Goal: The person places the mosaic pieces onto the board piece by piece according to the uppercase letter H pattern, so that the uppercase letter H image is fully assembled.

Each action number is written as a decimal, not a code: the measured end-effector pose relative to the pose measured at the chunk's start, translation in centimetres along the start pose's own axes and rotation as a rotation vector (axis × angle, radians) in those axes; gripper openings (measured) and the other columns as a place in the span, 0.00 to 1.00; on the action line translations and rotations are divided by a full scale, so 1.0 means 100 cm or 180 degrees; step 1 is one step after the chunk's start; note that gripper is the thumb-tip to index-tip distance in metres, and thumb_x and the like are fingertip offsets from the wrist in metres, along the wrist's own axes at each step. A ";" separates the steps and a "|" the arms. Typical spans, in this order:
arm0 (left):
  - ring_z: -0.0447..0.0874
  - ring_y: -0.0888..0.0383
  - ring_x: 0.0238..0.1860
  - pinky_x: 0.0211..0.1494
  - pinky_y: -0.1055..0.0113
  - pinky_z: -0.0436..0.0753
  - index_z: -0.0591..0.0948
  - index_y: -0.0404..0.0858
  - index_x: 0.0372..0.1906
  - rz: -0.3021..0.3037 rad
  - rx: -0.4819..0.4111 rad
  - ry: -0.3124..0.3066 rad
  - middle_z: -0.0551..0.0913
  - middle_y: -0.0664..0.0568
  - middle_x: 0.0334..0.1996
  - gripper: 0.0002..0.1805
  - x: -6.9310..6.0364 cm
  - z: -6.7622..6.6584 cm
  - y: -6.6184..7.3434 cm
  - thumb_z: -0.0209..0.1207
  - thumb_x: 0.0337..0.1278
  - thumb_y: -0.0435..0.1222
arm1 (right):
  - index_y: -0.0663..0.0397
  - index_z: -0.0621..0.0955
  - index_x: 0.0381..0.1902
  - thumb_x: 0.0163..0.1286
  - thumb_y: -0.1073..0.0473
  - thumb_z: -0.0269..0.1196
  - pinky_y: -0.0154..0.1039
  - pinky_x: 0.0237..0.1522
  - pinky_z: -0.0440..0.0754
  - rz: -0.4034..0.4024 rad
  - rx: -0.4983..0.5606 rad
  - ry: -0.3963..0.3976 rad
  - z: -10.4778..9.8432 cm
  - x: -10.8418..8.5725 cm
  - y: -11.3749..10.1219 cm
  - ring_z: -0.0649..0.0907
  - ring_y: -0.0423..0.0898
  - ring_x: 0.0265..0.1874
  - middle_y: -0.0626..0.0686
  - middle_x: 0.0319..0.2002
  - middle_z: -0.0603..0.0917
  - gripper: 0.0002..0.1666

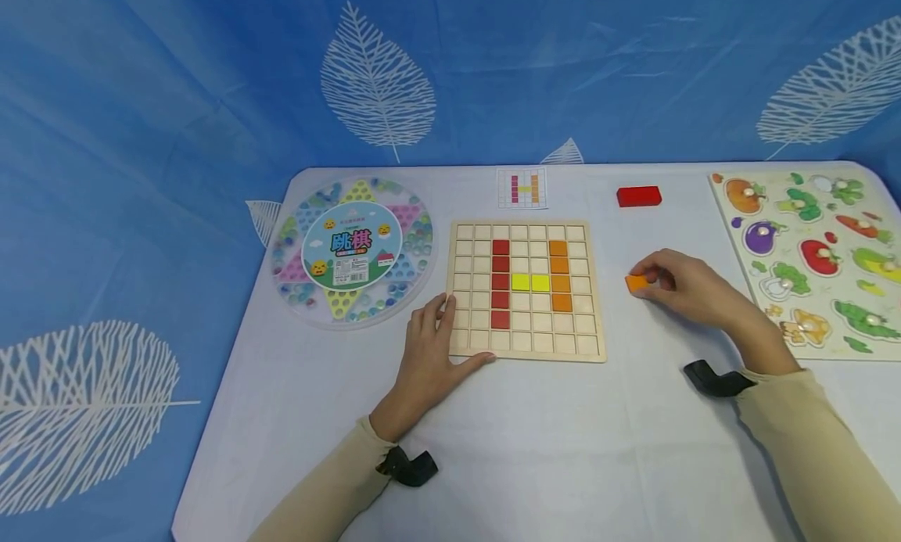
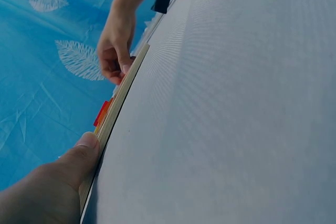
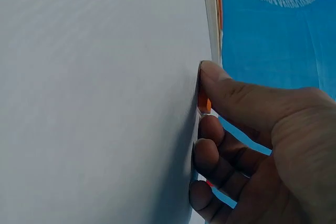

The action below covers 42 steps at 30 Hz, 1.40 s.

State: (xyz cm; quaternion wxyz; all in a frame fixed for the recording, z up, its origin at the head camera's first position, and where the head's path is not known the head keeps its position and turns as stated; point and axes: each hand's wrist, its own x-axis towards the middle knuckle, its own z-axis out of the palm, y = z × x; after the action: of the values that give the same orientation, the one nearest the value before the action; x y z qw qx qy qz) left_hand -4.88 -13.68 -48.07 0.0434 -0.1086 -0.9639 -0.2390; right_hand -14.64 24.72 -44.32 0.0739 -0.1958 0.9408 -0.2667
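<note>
A wooden grid board point(image 1: 472, 342) lies mid-table with red, yellow and orange tiles set in its squares. On it, a column of red tiles point(image 1: 500, 282) and a shorter column of orange tiles point(image 1: 559, 282) are joined by two yellow tiles point(image 1: 530, 282). My left hand point(image 1: 427, 362) rests at the board's lower left corner, thumb along the front edge and fingers at the left side. To the right of the board, my right hand point(image 1: 686, 288) pinches an orange block point(image 1: 636, 283) between thumb and fingers, low over the table. The block also shows in the right wrist view.
A pattern card point(image 1: 522, 188) lies behind the board. A red block point(image 1: 639, 196) sits at the back right. On the left is a round Chinese checkers box point(image 1: 352, 249); on the right, a vegetable peg puzzle point(image 1: 831, 260). A blue curtain point(image 1: 563, 65) hangs behind the table.
</note>
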 end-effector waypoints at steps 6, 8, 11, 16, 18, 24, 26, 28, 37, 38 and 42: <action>0.63 0.49 0.58 0.55 0.55 0.70 0.61 0.33 0.74 0.0013 -0.0016 0.0012 0.61 0.41 0.69 0.59 0.000 0.000 0.000 0.69 0.42 0.63 | 0.57 0.82 0.44 0.58 0.66 0.71 0.31 0.29 0.66 -0.0052 0.0026 -0.0027 0.006 0.007 -0.006 0.69 0.42 0.28 0.50 0.32 0.75 0.15; 0.63 0.49 0.58 0.55 0.55 0.70 0.61 0.33 0.74 0.0020 -0.0005 0.0017 0.61 0.41 0.69 0.59 0.000 0.001 0.000 0.69 0.42 0.63 | 0.57 0.82 0.44 0.57 0.67 0.71 0.31 0.29 0.66 -0.0084 0.0023 -0.0026 0.008 0.008 -0.007 0.69 0.42 0.28 0.50 0.32 0.75 0.16; 0.63 0.49 0.57 0.55 0.56 0.70 0.61 0.33 0.74 0.0039 0.0010 0.0037 0.61 0.41 0.69 0.59 0.000 0.001 0.000 0.69 0.42 0.63 | 0.56 0.82 0.44 0.56 0.67 0.71 0.31 0.30 0.67 -0.0096 0.0023 -0.0031 0.008 0.009 -0.008 0.69 0.42 0.29 0.50 0.32 0.76 0.17; 0.64 0.50 0.57 0.54 0.56 0.70 0.61 0.33 0.73 0.0063 0.0018 0.0070 0.62 0.42 0.69 0.59 0.000 0.001 -0.001 0.69 0.42 0.63 | 0.56 0.82 0.43 0.54 0.68 0.72 0.31 0.30 0.66 -0.0068 0.0080 -0.0020 0.008 0.009 -0.008 0.69 0.43 0.29 0.49 0.31 0.76 0.17; 0.64 0.50 0.57 0.54 0.56 0.70 0.62 0.32 0.73 0.0078 0.0019 0.0091 0.62 0.41 0.68 0.58 0.000 0.001 -0.001 0.69 0.42 0.63 | 0.56 0.82 0.42 0.54 0.68 0.73 0.31 0.30 0.66 -0.0063 0.0090 -0.0010 0.009 0.010 -0.008 0.69 0.43 0.29 0.49 0.31 0.76 0.17; 0.64 0.49 0.57 0.54 0.56 0.70 0.62 0.32 0.73 0.0098 0.0023 0.0121 0.62 0.41 0.68 0.58 0.000 0.002 -0.002 0.70 0.41 0.63 | 0.55 0.82 0.42 0.53 0.68 0.73 0.31 0.31 0.66 -0.0017 0.0092 -0.0025 0.010 0.011 -0.007 0.69 0.43 0.30 0.49 0.31 0.76 0.18; 0.64 0.49 0.57 0.54 0.55 0.70 0.62 0.33 0.73 0.0087 0.0012 0.0107 0.62 0.41 0.68 0.58 0.000 0.002 -0.002 0.70 0.41 0.63 | 0.55 0.82 0.42 0.53 0.68 0.73 0.31 0.31 0.67 -0.0014 0.0110 -0.0026 0.011 0.011 -0.008 0.69 0.43 0.30 0.49 0.31 0.76 0.17; 0.64 0.49 0.57 0.54 0.55 0.70 0.61 0.33 0.73 0.0079 0.0001 0.0096 0.62 0.41 0.68 0.58 0.000 0.002 -0.002 0.70 0.41 0.63 | 0.55 0.82 0.41 0.53 0.67 0.73 0.31 0.31 0.66 -0.0041 0.0141 -0.0015 0.011 0.011 -0.008 0.69 0.42 0.29 0.49 0.31 0.76 0.17; 0.64 0.50 0.56 0.54 0.56 0.70 0.62 0.32 0.73 0.0090 0.0009 0.0091 0.62 0.41 0.68 0.59 0.000 0.001 -0.002 0.70 0.42 0.63 | 0.52 0.81 0.41 0.55 0.63 0.74 0.29 0.31 0.69 -0.0428 0.0210 -0.0105 0.019 0.013 -0.027 0.71 0.41 0.30 0.48 0.31 0.77 0.17; 0.64 0.50 0.56 0.54 0.56 0.70 0.62 0.32 0.73 0.0095 0.0008 0.0091 0.62 0.41 0.68 0.58 0.000 0.001 -0.002 0.70 0.42 0.63 | 0.52 0.81 0.41 0.55 0.63 0.74 0.29 0.32 0.70 -0.0459 0.0223 -0.0122 0.021 0.014 -0.031 0.72 0.41 0.30 0.47 0.31 0.77 0.17; 0.64 0.49 0.56 0.54 0.56 0.70 0.62 0.32 0.73 0.0104 0.0014 0.0093 0.62 0.40 0.68 0.58 -0.001 0.001 -0.002 0.70 0.42 0.62 | 0.50 0.80 0.40 0.55 0.61 0.75 0.30 0.33 0.73 -0.0607 0.0320 -0.0211 0.027 0.018 -0.048 0.73 0.41 0.31 0.46 0.32 0.77 0.17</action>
State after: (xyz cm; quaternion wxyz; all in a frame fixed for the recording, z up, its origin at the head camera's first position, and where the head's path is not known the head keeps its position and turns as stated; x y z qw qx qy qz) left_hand -4.85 -13.81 -48.30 0.0617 -0.1207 -0.9618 -0.2377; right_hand -14.03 18.99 -44.12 0.0891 -0.2892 0.9004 -0.3127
